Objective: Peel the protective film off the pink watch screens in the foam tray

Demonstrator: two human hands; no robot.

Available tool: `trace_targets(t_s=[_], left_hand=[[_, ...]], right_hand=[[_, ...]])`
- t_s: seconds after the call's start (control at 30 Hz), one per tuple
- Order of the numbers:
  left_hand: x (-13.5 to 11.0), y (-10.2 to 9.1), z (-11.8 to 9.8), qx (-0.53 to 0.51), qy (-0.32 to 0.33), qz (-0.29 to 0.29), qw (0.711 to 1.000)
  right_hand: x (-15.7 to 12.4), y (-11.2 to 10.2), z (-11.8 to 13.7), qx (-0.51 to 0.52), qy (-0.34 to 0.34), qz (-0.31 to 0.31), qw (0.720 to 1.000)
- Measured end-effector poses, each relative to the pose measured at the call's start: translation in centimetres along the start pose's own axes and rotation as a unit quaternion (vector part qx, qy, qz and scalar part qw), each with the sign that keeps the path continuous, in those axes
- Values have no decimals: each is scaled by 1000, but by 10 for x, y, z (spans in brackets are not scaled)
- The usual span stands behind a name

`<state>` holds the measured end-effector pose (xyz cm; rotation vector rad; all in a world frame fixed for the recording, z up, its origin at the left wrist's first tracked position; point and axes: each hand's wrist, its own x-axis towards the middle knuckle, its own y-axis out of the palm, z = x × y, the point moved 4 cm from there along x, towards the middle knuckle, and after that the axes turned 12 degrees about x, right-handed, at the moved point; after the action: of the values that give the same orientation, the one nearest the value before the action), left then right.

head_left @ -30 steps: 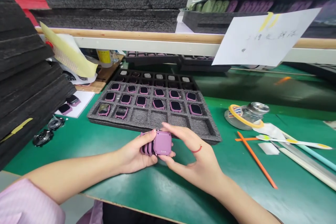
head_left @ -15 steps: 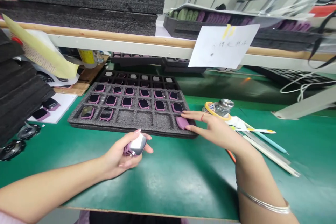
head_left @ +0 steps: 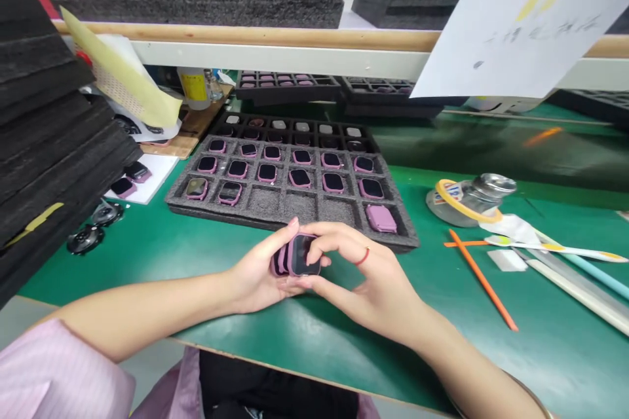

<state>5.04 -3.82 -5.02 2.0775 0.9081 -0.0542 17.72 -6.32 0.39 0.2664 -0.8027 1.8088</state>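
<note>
My left hand (head_left: 258, 275) and my right hand (head_left: 356, 268) meet over the green mat, just in front of a grey foam tray (head_left: 339, 211). Both hold a small stack of pink square smartwatches (head_left: 302, 256), the front one with a dark screen facing up. The left hand grips the stack from below, and the right thumb and fingers pinch it from the right. Rows of pink watches sit in the tray's compartments, and one pink watch (head_left: 381, 218) lies back-up in the front right compartment, apart from my hands.
Black foam sheets (head_left: 49, 111) are stacked at the left. Loose watches lie on a white card (head_left: 157, 177), with black discs (head_left: 86, 239) below. On the right are a glass jar (head_left: 469, 200), an orange stick (head_left: 484, 281) and long strips. More trays (head_left: 287, 86) stand beyond a wooden rail (head_left: 246, 36).
My right hand has come back from the tray to the stack in my left hand. A pink watch now lies in the tray's front right compartment, and my hands are together again.
</note>
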Motion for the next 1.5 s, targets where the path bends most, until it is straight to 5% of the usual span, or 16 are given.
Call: trace_targets(t_s=[0.17,0.37,0.6,0.9,1.23,1.5], left_hand=[[-1,1,0,-3,25,21,999],[-7,6,-1,3,14,47,999],[-10,2,-5,7,21,42,999],[-6,6,-4,23,48,25,998],[-6,1,-2,23,36,28,999],[-6,3,-1,-14,27,-3,1000]], right_hand=[[1,-4,-2,-14,-10,-64,998],[-8,-22,0,54,5,-291,955],[-8,-1,-9,65,49,-61,995],[-7,23,-12,59,110,-68,990],[-8,23,-14,114,115,-56,985],[-7,24,-13,140,137,-112,974]])
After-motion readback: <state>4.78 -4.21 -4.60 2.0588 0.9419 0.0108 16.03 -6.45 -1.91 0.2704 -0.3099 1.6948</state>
